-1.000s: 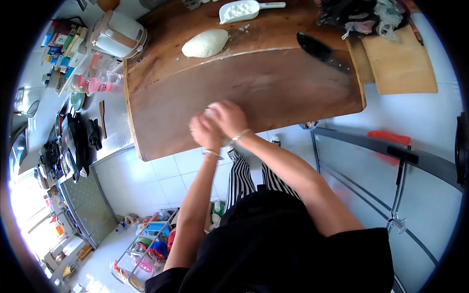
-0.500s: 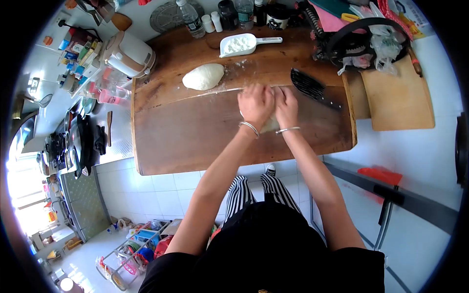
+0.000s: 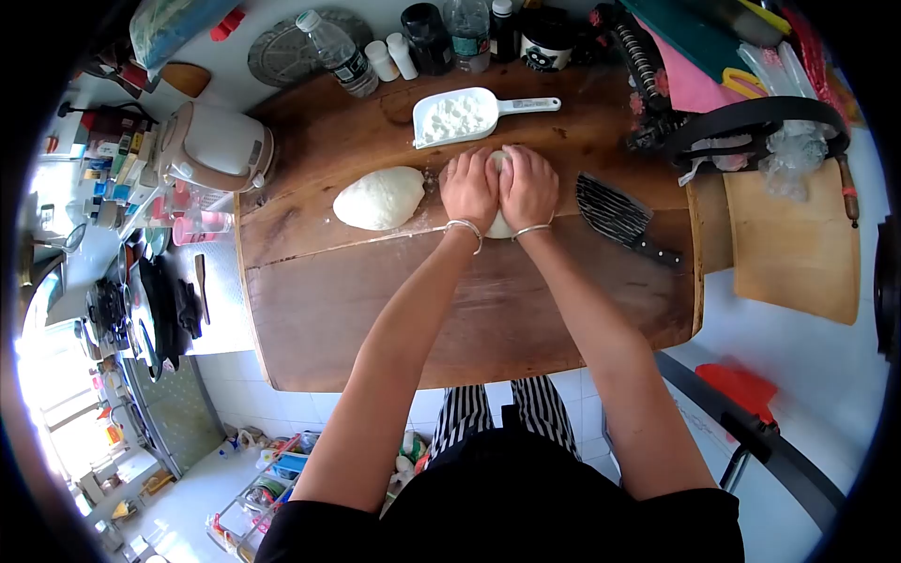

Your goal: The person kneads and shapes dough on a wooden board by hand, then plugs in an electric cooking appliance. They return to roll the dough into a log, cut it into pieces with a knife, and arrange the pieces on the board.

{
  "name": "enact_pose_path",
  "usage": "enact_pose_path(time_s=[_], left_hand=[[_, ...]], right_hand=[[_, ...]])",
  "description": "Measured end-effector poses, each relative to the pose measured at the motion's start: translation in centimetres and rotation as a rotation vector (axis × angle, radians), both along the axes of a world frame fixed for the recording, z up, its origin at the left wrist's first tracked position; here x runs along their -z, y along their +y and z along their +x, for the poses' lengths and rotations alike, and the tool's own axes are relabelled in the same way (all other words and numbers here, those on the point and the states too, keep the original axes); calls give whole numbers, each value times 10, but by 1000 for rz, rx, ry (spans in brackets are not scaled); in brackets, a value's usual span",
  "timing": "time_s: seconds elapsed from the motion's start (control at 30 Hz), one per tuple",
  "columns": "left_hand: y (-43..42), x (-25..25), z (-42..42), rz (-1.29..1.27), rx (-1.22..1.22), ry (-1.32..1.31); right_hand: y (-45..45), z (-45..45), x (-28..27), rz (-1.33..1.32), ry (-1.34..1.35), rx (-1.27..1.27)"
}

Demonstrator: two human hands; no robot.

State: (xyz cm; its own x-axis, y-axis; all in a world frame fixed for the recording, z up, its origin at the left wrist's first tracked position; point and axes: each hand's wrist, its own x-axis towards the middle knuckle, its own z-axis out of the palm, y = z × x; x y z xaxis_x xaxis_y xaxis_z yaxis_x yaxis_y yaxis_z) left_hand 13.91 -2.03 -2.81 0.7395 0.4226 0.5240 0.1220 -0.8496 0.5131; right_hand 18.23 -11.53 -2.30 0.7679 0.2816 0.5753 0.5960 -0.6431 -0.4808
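Observation:
Side by side, my left hand (image 3: 469,194) and my right hand (image 3: 528,190) press down on a piece of dough (image 3: 499,227). Their fingers curl over it, so only a pale strip shows between the palms and near the wrists. To the left lies a second, rounded lump of dough (image 3: 379,199) on the wooden table (image 3: 375,319). Beyond my hands rests a white scoop (image 3: 460,116) filled with flour. A dark-bladed cleaver (image 3: 615,214) lies to the right of my right hand, its handle pointing toward the table's right edge.
Bottles (image 3: 338,54) and jars line the back of the table. A rice cooker (image 3: 216,145) stands at the left corner. At the back right is a black hand-cranked machine (image 3: 648,84) with bags, beside a wooden board (image 3: 793,249).
Both hands, on the dough, have moved forward, away from my body, across the table seam. The view has shifted, so the table's front edge appears lower.

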Motion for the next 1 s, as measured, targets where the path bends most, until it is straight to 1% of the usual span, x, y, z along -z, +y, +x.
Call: enact_pose_path(time_s=[0.03, 0.1, 0.17, 0.2, 0.27, 0.3, 0.37, 0.43, 0.47, 0.5, 0.53, 0.57, 0.6, 0.63, 0.7, 0.73, 0.8, 0.83, 0.87, 0.9, 0.97, 1.0], left_hand=[[0, -1, 2, 0, 3, -1], [-1, -6, 5, -24, -34, 79], [-1, -11, 10, -28, -45, 49], [2, -12, 14, -18, -64, 119], [-4, -22, 2, -46, -88, 229], [-5, -26, -14, -51, -87, 217], [-12, -31, -69, -82, -60, 293], [-13, -21, -143, -64, -99, 208], [-6, -22, -183, -148, -78, 328], [1, -15, -218, -164, -100, 318], [9, -9, -253, -172, -131, 299], [17, -13, -280, -200, -174, 262], [26, -17, -302, -227, -221, 254], [37, -12, -317, -211, -244, 179], [55, -2, -323, -208, -220, 153], [59, -7, -317, -213, -222, 144], [59, -15, -306, -213, -205, 174], [59, -15, -305, -223, -205, 167], [59, -15, -306, -246, -189, 182], [61, -15, -306, -267, -175, 200], [61, -17, -308, -276, -166, 186], [59, -20, -310, -281, -151, 176]], right_hand=[[1, 2, 2, 0, -1, 3], [3, 7, 4, -55, 113, 45], [8, 15, 6, -37, 65, 68], [11, 16, 4, -88, 128, 103], [10, 0, -7, -146, 249, 182], [9, -17, -12, -149, 237, 183], [2, -73, -11, -57, 413, 162], [4, -144, -4, -48, 254, 144], [7, -182, -10, -96, 263, 91], [13, -214, -12, -117, 319, 32], [23, -249, -12, -47, 321, 2], [35, -273, -12, 36, 257, -58], [45, -293, -18, 29, 302, -109], [57, -306, -21, 98, 235, -161], [70, -310, -27, 56, 261, -181], [74, -302, -28, 51, 252, -184], [74, -281, -26, 263, 865, -161], [72, -268, -19, 612, 978, -319], [56, -254, -13, 508, 878, -380], [39, -240, -32, 406, 781, -441], [23, -197, -65, 181, 652, -371], [20, -167, -69, 243, 726, -403]])
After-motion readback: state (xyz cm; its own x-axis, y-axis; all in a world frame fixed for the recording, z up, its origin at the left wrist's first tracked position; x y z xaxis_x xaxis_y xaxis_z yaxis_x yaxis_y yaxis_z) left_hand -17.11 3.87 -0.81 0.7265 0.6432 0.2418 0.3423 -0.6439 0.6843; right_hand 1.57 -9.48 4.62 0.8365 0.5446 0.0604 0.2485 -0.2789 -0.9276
